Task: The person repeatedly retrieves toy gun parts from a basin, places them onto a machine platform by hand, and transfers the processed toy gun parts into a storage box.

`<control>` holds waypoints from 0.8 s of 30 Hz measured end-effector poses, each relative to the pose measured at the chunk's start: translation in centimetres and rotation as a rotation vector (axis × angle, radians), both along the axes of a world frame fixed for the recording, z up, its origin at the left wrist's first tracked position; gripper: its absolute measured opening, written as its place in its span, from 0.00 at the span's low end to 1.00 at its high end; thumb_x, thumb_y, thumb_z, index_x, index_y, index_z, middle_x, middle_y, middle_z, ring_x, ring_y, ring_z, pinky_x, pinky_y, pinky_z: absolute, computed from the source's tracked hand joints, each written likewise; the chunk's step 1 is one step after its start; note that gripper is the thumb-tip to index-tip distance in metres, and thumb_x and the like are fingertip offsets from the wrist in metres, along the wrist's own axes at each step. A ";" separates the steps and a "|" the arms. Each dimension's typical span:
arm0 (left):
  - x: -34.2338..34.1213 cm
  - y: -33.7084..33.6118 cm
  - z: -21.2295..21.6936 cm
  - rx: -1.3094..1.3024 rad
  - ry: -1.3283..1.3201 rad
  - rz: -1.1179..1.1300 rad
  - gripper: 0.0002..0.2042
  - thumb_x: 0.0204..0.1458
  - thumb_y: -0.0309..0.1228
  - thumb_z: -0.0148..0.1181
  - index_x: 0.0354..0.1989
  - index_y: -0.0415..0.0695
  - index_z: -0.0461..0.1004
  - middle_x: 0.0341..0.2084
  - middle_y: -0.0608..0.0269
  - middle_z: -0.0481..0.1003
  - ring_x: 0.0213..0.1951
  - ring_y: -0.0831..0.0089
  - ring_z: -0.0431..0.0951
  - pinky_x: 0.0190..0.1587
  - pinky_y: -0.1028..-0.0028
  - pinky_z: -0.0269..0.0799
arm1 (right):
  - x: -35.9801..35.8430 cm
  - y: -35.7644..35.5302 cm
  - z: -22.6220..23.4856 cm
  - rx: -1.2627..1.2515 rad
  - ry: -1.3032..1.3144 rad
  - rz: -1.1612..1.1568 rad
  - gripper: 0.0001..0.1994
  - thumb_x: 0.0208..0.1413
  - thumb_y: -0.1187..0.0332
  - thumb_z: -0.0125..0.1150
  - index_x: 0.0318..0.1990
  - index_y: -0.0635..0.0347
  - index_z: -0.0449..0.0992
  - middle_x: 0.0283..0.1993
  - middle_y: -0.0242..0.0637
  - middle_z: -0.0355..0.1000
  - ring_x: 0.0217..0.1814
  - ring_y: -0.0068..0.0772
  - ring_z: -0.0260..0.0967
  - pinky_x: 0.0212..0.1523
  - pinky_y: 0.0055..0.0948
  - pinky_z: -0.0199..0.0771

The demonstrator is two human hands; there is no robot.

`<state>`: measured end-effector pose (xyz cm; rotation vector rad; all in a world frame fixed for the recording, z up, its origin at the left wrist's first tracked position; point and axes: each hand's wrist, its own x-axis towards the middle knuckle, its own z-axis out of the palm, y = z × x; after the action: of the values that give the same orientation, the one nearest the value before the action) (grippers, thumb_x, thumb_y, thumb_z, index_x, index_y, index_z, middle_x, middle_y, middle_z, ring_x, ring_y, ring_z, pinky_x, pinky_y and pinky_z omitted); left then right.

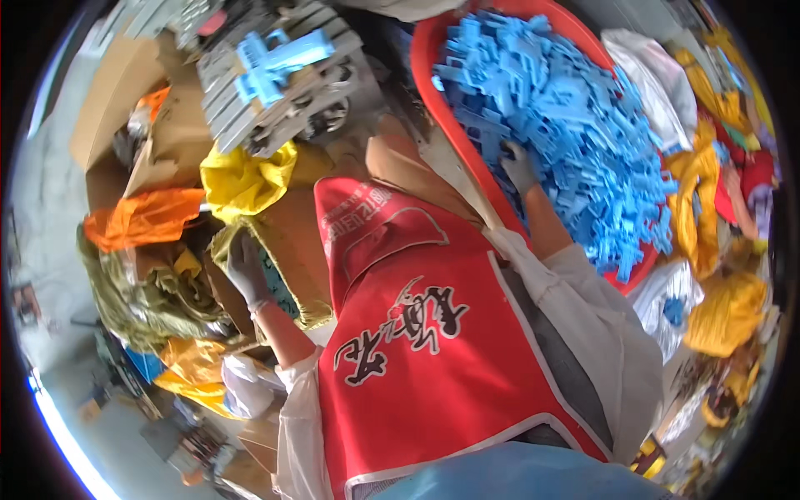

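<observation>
My right hand (pixel 522 169), in a grey glove, reaches into a red oval tub (pixel 427 79). Its fingers look apart and touch the left side of a heap of light blue plastic pieces (pixel 567 117), several shaped like toy pistol parts. No piece shows clearly in its grasp. On the left, my gloved left hand (pixel 245 271) has its fingers stretched out over the edge of a cloth-lined carton (pixel 312 283). Teal pieces (pixel 277 283) show inside, partly hidden by the hand. I see nothing held in it.
Ahead to the left, a slatted grey stand (pixel 237 125) carries light blue pieces (pixel 283 60). A yellow bag (pixel 250 179), an orange bag (pixel 142 218) and open cardboard (pixel 117 104) crowd the left. Sacks (pixel 725 312) line the right, where another person's arm (pixel 737 200) shows.
</observation>
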<state>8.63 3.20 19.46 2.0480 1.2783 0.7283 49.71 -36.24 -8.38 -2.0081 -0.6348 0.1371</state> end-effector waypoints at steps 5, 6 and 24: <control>3.3 1.4 1.3 0.138 -0.075 -0.088 0.12 0.56 0.29 0.55 0.45 0.38 0.77 0.41 0.57 0.79 0.43 0.71 0.78 0.48 0.74 0.71 | -0.9 2.2 1.4 0.010 0.438 -0.165 0.24 0.50 0.73 0.62 0.56 0.64 0.68 0.50 0.41 0.70 0.49 0.34 0.69 0.49 0.30 0.70; 4.1 1.6 1.6 0.137 -0.090 -0.114 0.12 0.56 0.28 0.56 0.46 0.38 0.77 0.40 0.57 0.79 0.42 0.70 0.79 0.47 0.74 0.71 | -1.1 2.8 2.3 0.014 0.432 -0.149 0.24 0.50 0.73 0.62 0.56 0.64 0.68 0.50 0.41 0.70 0.49 0.34 0.69 0.49 0.30 0.70; 18.7 4.8 12.4 0.491 -0.049 -0.592 0.15 0.51 0.32 0.60 0.48 0.45 0.73 0.43 0.53 0.76 0.42 0.61 0.79 0.45 0.70 0.72 | -1.9 2.0 7.8 -0.289 -0.174 0.328 0.23 0.62 0.63 0.50 0.64 0.59 0.61 0.59 0.44 0.65 0.59 0.36 0.65 0.56 0.30 0.66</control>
<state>27.33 7.96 31.86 2.5952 0.4244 0.8457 47.76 -34.20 -0.62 -2.1928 -1.1074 0.2643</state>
